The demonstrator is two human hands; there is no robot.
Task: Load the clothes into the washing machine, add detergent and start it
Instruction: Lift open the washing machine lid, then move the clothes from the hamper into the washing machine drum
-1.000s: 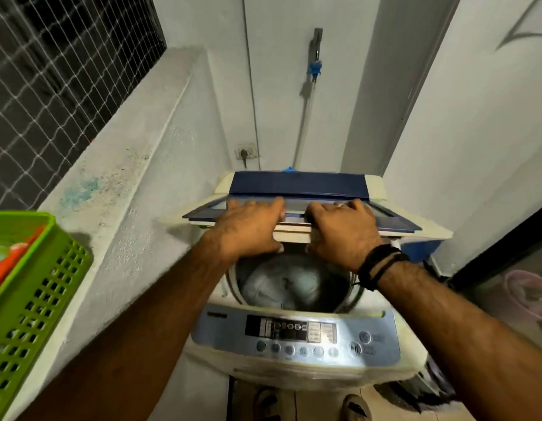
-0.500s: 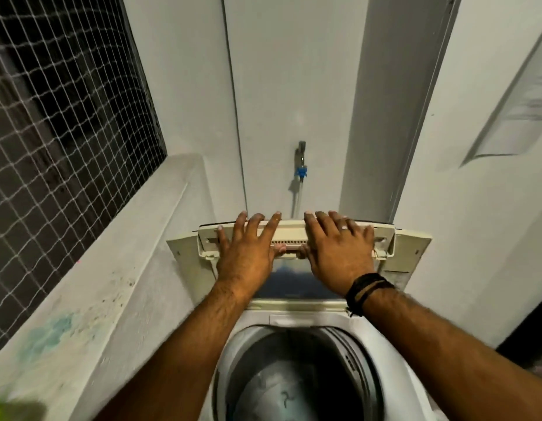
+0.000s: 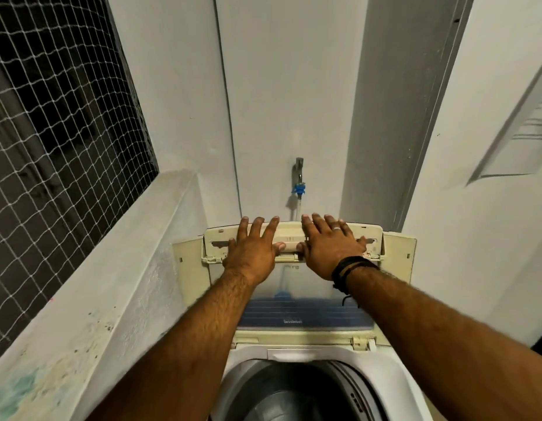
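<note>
Now | lid (image 3: 294, 238) folded upright over washing machine (image 3: 300, 357) | left hand (image 3: 251, 253), right hand (image 3: 330, 250) flat, fingers straight, pressing it | push evenly until it rests back

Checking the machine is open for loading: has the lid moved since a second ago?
Yes. The lid swung up from half-folded over the drum to upright near the wall tap.

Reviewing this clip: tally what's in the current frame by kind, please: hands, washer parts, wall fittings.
Hands: 2, left hand and right hand, flat on the raised lid
Washer parts: 2, lid, drum opening
Wall fittings: 2, tap, netted window
Total: 6
</note>
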